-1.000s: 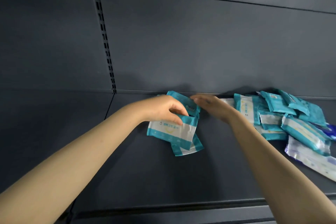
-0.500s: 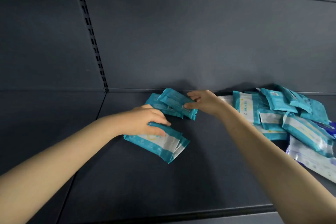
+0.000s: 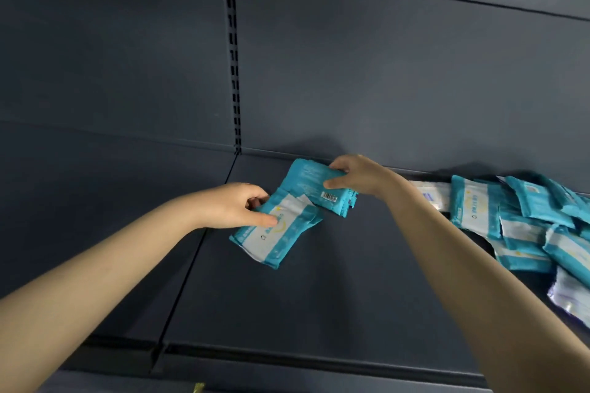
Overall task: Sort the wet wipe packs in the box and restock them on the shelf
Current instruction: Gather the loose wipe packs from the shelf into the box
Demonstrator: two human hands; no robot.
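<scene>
Dark shelf (image 3: 319, 297) meets slotted back panel (image 3: 383, 73); left hand (image 3: 233, 206) grips a teal pack (image 3: 277, 239); right hand (image 3: 360, 177) grips a barcoded pack (image 3: 309, 182).

1. Two hands are counted: a left hand (image 3: 236, 206) and a right hand (image 3: 360, 177).
2. One label-side stack (image 3: 276, 233) of teal wet wipe packs is gripped by the left hand; at least two packs are counted in it from the layered edges.
3. One barcode-side pack (image 3: 314, 183) is pinched by the right hand; whether a second is pressed behind it cannot be told.
4. One loose pile (image 3: 523, 226) of teal packs is seen on the right; at least six are counted, and overlaps hide the exact number.
5. Two paler packs are counted: a white pack (image 3: 431, 196) and a purple-edged pack (image 3: 571, 303).
6. One shelf (image 3: 319, 297) and one slotted upright (image 3: 235, 73) are counted.
</scene>
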